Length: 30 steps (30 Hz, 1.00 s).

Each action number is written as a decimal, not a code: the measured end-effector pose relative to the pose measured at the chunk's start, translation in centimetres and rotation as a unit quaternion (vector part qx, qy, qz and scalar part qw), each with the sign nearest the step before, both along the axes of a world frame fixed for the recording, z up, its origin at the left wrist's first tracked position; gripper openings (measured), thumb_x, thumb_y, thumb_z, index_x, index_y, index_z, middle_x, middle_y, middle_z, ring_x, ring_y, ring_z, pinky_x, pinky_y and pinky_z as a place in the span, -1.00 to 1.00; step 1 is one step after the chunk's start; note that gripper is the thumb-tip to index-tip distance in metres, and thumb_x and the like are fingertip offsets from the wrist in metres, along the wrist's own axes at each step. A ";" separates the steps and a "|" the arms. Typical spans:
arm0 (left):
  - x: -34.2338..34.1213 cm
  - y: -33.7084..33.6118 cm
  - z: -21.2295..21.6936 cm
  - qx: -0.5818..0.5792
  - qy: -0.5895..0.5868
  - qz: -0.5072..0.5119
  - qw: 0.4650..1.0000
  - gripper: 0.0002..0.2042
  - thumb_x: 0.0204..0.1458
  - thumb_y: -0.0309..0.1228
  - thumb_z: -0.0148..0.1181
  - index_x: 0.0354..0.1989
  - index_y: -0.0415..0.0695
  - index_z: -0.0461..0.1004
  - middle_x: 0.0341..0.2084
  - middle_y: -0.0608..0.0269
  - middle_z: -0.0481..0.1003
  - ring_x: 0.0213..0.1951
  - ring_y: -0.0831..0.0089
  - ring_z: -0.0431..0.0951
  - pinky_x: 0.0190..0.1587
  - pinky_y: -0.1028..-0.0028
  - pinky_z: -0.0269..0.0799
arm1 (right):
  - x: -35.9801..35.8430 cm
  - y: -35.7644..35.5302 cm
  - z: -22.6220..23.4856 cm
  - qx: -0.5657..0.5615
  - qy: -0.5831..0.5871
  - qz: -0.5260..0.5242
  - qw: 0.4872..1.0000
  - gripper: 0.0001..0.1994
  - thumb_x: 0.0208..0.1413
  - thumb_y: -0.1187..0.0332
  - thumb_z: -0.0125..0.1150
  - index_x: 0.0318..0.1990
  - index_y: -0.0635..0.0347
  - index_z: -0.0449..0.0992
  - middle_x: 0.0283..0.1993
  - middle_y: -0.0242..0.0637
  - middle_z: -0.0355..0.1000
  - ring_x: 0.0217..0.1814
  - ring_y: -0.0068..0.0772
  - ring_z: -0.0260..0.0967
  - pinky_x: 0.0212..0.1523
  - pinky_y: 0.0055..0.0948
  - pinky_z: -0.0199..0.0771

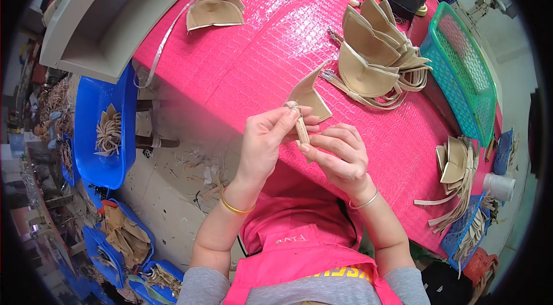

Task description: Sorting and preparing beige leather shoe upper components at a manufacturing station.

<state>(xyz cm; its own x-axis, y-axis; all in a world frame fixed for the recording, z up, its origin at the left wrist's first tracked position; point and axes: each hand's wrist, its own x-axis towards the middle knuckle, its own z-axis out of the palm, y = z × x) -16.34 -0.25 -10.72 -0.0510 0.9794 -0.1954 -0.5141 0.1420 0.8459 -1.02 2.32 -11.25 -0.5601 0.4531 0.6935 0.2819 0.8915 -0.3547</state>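
Observation:
In front of my body, above the near edge of the pink-covered table (247, 83), I hold a narrow beige fabric strip (301, 130) between both hands. My left hand (268, 135) pinches its upper end with thumb and fingers. The fingers of my right hand (343, 158) close on its lower end. Just beyond my fingers a beige moulded bra cup (311, 97) stands on edge; whether the strip joins it is hidden by my hand. Farther off to the right, a pile of similar bra cups (368, 68) lies with beige straps (374, 100) trailing from it.
A smaller bundle of cups (216, 12) lies at the far left, near a grey box frame (86, 45). At right are a green basket (466, 74), more cups (455, 161) and a blue basket (461, 238). Blue tubs (98, 155) stand left of the table.

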 end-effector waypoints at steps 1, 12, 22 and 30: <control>0.0 0.0 0.0 0.002 0.010 -0.006 1.000 -0.73 0.07 -0.40 -0.09 -0.24 -0.39 0.39 -0.42 -0.04 0.48 -0.37 0.30 0.53 -0.28 0.44 0.46 | 0.0 0.0 0.0 0.000 0.000 -0.001 1.000 -0.72 -0.38 0.46 0.21 -0.35 0.08 0.49 -0.35 -0.43 0.40 -0.33 -0.45 0.32 -0.32 -0.41 0.33; -0.2 -1.6 0.7 0.052 0.187 -0.033 0.980 -0.78 0.09 -0.36 -0.06 -0.35 -0.30 0.42 -0.70 0.45 0.29 -0.62 0.74 0.18 -0.58 0.71 0.06 | -2.9 1.2 2.1 -0.555 0.267 -0.028 0.787 -0.89 -0.01 0.46 0.10 -0.38 0.34 0.44 -0.44 -0.33 0.43 -0.40 -0.65 0.33 -0.41 -0.63 0.33; -1.2 -1.0 0.9 0.007 0.133 0.039 0.990 -0.81 -0.04 -0.61 0.03 -0.21 -0.33 0.36 -0.39 0.12 0.48 -0.39 0.56 0.48 -0.42 0.67 0.37 | -4.0 -1.0 0.8 -0.750 0.438 0.106 0.484 -0.91 0.03 0.41 0.07 -0.44 0.15 0.30 -0.48 -0.34 0.37 -0.69 -0.71 0.13 -0.72 -0.69 0.08; -0.7 -0.7 0.2 0.133 0.495 0.092 0.853 -0.83 -0.22 -0.65 0.16 -0.38 -0.30 0.49 -0.55 0.18 0.52 -0.50 0.55 0.52 -0.45 0.63 0.39 | -3.8 -1.0 0.9 -0.774 0.447 0.087 0.440 -0.85 0.03 0.38 0.01 -0.51 0.08 0.20 -0.60 -0.43 0.24 -0.81 -0.70 -0.04 -0.77 -0.69 -0.06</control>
